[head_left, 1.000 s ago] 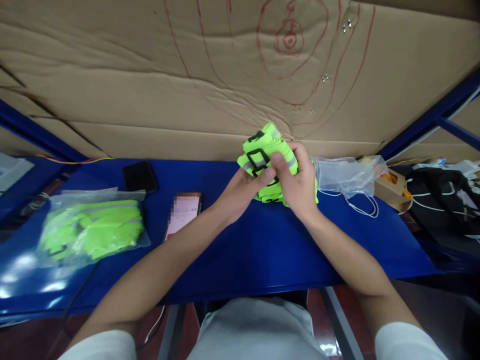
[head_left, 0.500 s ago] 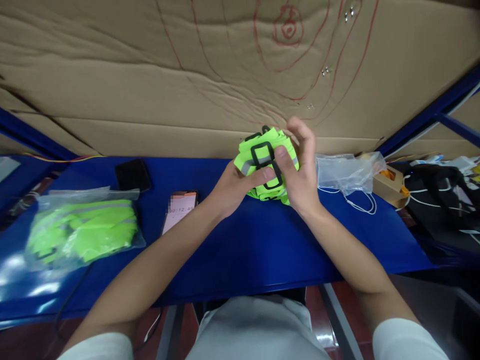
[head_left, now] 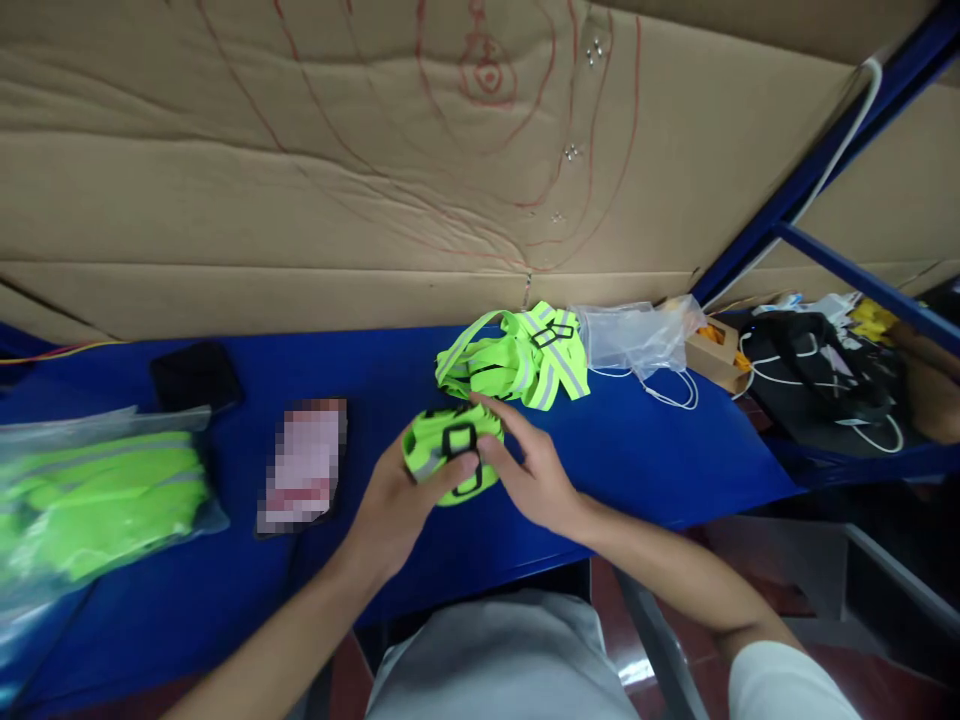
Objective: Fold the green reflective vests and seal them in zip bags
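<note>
A neon-yellow reflective vest (head_left: pixel 439 440), made of straps with silver stripes and black buckles, is folded into a compact bundle above the table. My left hand (head_left: pixel 397 500) grips its left and lower side, thumb laid across the front near the buckles. Closed on its right side is my right hand (head_left: pixel 529 465), thumb in front and fingers at the upper edge. Just behind the bundle, a second reflective vest (head_left: pixel 525 360) lies loosely heaped on the blue table (head_left: pixel 637 450), a black buckle showing on top.
At the left is a clear bag (head_left: pixel 105 500) with more neon-yellow straps inside. A phone (head_left: pixel 304 465) and a dark flat object (head_left: pixel 196 376) lie beside it. Toward the right are an empty-looking plastic bag (head_left: pixel 630 340), a small cardboard box (head_left: pixel 716 355) and white cords. A cardboard wall (head_left: pixel 300 220) closes the back.
The folded vest has come down and nearer to me, held in both hands. The heaped vest behind it has come into sight. My view has shifted right.
</note>
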### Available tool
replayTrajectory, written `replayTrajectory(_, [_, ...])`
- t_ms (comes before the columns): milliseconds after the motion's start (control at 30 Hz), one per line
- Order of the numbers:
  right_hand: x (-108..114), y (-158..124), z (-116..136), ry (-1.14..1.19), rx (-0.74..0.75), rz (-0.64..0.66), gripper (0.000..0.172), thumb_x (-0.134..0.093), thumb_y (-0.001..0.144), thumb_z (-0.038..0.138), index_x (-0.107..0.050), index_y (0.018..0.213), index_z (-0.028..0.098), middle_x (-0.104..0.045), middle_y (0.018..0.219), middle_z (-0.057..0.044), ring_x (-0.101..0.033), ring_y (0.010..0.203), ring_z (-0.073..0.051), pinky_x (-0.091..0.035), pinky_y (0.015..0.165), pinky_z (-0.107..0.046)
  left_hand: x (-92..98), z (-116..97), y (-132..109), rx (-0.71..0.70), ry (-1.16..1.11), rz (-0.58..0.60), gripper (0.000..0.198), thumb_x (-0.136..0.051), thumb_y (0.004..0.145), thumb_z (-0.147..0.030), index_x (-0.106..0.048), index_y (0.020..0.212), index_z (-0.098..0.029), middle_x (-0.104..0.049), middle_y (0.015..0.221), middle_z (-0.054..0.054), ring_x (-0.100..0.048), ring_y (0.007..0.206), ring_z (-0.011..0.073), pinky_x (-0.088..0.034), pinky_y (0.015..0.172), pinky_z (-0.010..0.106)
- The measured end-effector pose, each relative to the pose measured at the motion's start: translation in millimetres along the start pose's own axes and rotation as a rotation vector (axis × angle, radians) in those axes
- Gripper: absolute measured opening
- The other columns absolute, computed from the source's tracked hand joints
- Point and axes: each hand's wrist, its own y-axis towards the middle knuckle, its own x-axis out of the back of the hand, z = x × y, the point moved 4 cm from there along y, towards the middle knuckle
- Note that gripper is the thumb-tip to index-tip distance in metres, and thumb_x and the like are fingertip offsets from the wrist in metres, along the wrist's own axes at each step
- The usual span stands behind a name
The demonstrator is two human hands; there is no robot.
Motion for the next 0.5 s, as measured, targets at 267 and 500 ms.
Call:
replayTrajectory(267, [50, -19, -1, -0.261, 0.084, 0.028, 0.040, -0.050, 0.105, 0.047, -0.065, 0.135, 0.025, -0.075, 0.125, -0.009, -0.072, 0.110, -0.021, -0.056, 0.097, -0.037, 6.7, 58, -74, 0.043, 0.057, -0.154, 0.056, -0.090, 0.068, -0.050, -0.067, 0.111, -0.022, -0.078, 0.103, 0.007, -0.074, 0.097, 0.0296, -0.059, 0.089, 0.038])
replayTrajectory(500, [175, 68, -58, -1.168, -0.351, -0.356, 0.034, -0.060, 0.097, 0.035, -0.069, 0.117, 0.009, -0.072, 0.115, -0.022, -0.066, 0.106, -0.032, -0.048, 0.084, -0.037, -8.1, 54, -69, 0.077, 0.089, -0.198, 0.064, -0.091, 0.069, -0.043, -0.053, 0.118, -0.029, -0.072, 0.102, 0.000, -0.072, 0.093, 0.0199, -0.058, 0.085, 0.029])
